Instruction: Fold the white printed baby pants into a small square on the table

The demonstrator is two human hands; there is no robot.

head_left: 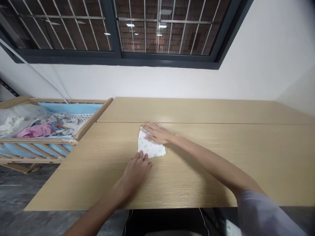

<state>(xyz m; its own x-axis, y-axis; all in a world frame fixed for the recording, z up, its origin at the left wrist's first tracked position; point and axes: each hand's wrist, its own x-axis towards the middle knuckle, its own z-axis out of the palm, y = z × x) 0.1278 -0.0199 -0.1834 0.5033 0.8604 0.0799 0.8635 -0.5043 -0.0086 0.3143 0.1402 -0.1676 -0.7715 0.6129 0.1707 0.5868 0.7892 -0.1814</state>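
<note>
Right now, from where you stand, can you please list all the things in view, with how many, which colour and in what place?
Table: one, pale wood-look, two panels, in front of the person.
Folded cloth: one, white with small green print, on the table.
Crib: one, light wood with blue padding, left of the table.
Heap of clothes: one, white, pink and blue, inside the crib.
Window: one, dark frame, metal bars, in the wall ahead.
Wall: one, white, behind the table.
Floor: one, grey, below left.
Sleeve: one, pale lilac, on the right arm.
Right hand: one, flat on the cloth.
Left hand: one, on the table, at the cloth's lower edge.
</note>
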